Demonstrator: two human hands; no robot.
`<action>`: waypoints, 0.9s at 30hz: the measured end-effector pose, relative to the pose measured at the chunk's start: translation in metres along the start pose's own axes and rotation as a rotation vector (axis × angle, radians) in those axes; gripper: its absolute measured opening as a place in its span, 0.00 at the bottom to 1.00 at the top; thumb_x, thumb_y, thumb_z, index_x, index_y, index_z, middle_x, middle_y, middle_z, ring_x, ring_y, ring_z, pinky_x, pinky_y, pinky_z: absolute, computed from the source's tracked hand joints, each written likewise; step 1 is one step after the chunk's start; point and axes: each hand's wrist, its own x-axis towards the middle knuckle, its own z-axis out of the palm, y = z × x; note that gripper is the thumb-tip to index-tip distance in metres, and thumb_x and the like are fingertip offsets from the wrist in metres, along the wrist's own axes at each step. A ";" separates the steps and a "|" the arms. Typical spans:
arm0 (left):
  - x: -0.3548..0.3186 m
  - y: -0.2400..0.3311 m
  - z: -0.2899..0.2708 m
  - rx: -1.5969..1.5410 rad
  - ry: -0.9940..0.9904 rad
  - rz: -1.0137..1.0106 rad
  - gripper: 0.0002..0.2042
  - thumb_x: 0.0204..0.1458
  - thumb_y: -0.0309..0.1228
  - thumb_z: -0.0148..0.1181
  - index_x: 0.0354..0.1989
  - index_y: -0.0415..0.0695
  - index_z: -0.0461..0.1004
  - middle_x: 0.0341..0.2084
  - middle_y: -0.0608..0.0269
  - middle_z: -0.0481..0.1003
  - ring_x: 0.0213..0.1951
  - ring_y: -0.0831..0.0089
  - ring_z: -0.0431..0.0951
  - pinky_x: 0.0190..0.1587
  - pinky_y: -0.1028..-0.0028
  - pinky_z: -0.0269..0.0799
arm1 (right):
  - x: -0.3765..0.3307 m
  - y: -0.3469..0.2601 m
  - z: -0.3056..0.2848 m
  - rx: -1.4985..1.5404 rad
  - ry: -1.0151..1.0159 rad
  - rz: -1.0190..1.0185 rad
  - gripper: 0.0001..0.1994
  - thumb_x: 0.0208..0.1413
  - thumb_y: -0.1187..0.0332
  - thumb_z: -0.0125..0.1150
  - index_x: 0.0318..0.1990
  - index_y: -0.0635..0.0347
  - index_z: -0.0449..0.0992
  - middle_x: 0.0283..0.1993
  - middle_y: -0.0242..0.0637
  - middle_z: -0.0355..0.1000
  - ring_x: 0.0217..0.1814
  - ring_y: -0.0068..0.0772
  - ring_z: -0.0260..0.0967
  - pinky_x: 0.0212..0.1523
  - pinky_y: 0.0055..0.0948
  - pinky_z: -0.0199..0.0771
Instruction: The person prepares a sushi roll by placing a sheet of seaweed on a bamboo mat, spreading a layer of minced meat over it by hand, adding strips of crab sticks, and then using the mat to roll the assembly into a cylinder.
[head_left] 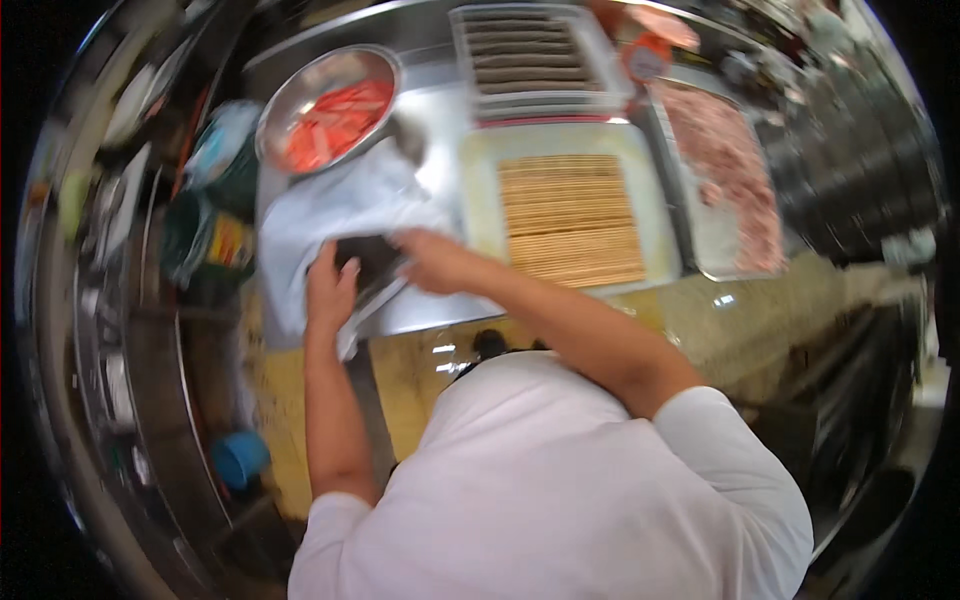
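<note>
Both my hands are at the near left of the steel table, closed on a dark flat stack that looks like nori sheets. My left hand grips its left side, with the thumb across the top. My right hand pinches its right edge; the fingertips are partly blurred. Shiny clear wrapping seems to lie along the near edge. Beneath and beyond is a crumpled white cloth or plastic sheet. To the right, a bamboo rolling mat lies flat on a pale board.
A steel bowl with red-and-white sticks, like crab sticks, stands at the far left. Long dark rolls lie in a clear container behind the mat. On the right, a metal tray holds a pinkish crumbly food. Bins flank the table's left.
</note>
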 end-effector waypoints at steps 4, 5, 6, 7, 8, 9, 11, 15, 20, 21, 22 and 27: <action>-0.001 0.003 0.005 0.004 0.153 -0.018 0.25 0.54 0.25 0.58 0.62 0.36 0.66 0.51 0.37 0.75 0.56 0.43 0.75 0.58 0.57 0.69 | 0.012 -0.005 -0.011 0.117 0.177 -0.102 0.25 0.55 0.67 0.62 0.59 0.71 0.68 0.55 0.61 0.72 0.62 0.61 0.68 0.62 0.47 0.68; -0.003 0.001 0.004 0.001 0.163 -0.079 0.25 0.54 0.26 0.58 0.62 0.36 0.67 0.51 0.37 0.75 0.56 0.43 0.75 0.58 0.58 0.69 | 0.016 -0.010 -0.014 0.187 0.101 -0.002 0.25 0.57 0.69 0.61 0.60 0.72 0.67 0.56 0.59 0.72 0.60 0.52 0.70 0.61 0.42 0.69; -0.004 0.001 0.006 0.007 0.175 -0.094 0.25 0.54 0.26 0.58 0.62 0.36 0.67 0.51 0.37 0.75 0.56 0.43 0.75 0.58 0.58 0.69 | 0.017 -0.012 -0.017 0.250 0.031 0.108 0.25 0.59 0.70 0.60 0.61 0.74 0.66 0.57 0.56 0.73 0.59 0.43 0.72 0.59 0.37 0.70; -0.004 0.002 0.006 0.026 0.166 -0.091 0.24 0.54 0.27 0.60 0.60 0.36 0.68 0.51 0.38 0.76 0.55 0.45 0.76 0.57 0.59 0.70 | 0.019 -0.010 -0.016 0.253 0.016 0.101 0.25 0.59 0.70 0.60 0.61 0.74 0.66 0.57 0.56 0.73 0.59 0.43 0.72 0.59 0.37 0.70; -0.004 0.002 0.007 0.045 0.154 -0.086 0.23 0.54 0.29 0.61 0.58 0.35 0.70 0.50 0.39 0.77 0.54 0.46 0.77 0.56 0.60 0.71 | 0.021 -0.010 -0.015 0.330 0.024 0.099 0.22 0.59 0.68 0.59 0.57 0.74 0.68 0.52 0.56 0.74 0.54 0.47 0.74 0.56 0.39 0.71; 0.000 0.007 0.010 0.048 0.157 -0.087 0.23 0.54 0.29 0.61 0.58 0.35 0.70 0.50 0.39 0.77 0.54 0.46 0.77 0.56 0.60 0.71 | 0.023 -0.008 -0.015 0.404 0.044 0.097 0.20 0.60 0.66 0.58 0.52 0.75 0.70 0.47 0.55 0.76 0.50 0.50 0.75 0.52 0.40 0.72; 0.011 0.017 0.013 -0.054 0.149 -0.195 0.22 0.54 0.34 0.64 0.55 0.36 0.73 0.49 0.42 0.79 0.51 0.50 0.79 0.54 0.61 0.73 | 0.031 0.009 -0.003 0.569 0.179 0.066 0.18 0.64 0.62 0.57 0.49 0.71 0.73 0.45 0.46 0.77 0.43 0.40 0.74 0.47 0.36 0.73; 0.014 -0.013 0.017 -0.238 0.168 -0.294 0.24 0.54 0.41 0.69 0.49 0.32 0.76 0.42 0.49 0.82 0.43 0.63 0.82 0.48 0.67 0.75 | 0.029 -0.010 -0.011 1.029 -0.037 0.301 0.26 0.66 0.48 0.54 0.56 0.63 0.74 0.50 0.38 0.75 0.45 0.33 0.70 0.47 0.33 0.71; 0.016 0.006 0.010 -0.417 0.082 -0.315 0.20 0.52 0.39 0.70 0.43 0.31 0.80 0.36 0.55 0.82 0.37 0.73 0.79 0.42 0.72 0.73 | 0.024 -0.018 -0.013 1.039 -0.070 0.265 0.33 0.65 0.38 0.50 0.59 0.61 0.73 0.55 0.37 0.72 0.49 0.32 0.67 0.49 0.33 0.70; 0.016 0.005 0.008 -0.438 0.064 -0.341 0.18 0.51 0.37 0.70 0.41 0.32 0.81 0.34 0.57 0.82 0.35 0.75 0.78 0.40 0.73 0.73 | 0.023 -0.020 -0.012 0.997 -0.078 0.251 0.32 0.66 0.39 0.49 0.60 0.61 0.72 0.56 0.36 0.72 0.50 0.30 0.67 0.50 0.32 0.70; 0.016 0.004 0.007 -0.436 0.062 -0.341 0.18 0.51 0.37 0.70 0.41 0.32 0.81 0.34 0.57 0.82 0.35 0.75 0.78 0.40 0.73 0.73 | 0.022 -0.021 -0.012 0.954 -0.085 0.237 0.32 0.67 0.41 0.49 0.62 0.62 0.70 0.57 0.35 0.72 0.51 0.29 0.68 0.52 0.31 0.69; 0.014 -0.008 0.005 -0.374 0.044 -0.403 0.11 0.53 0.29 0.67 0.38 0.32 0.81 0.31 0.64 0.81 0.33 0.78 0.76 0.40 0.76 0.70 | 0.021 -0.017 -0.009 0.949 -0.113 0.251 0.29 0.67 0.45 0.53 0.62 0.62 0.70 0.57 0.34 0.72 0.49 0.27 0.68 0.50 0.30 0.70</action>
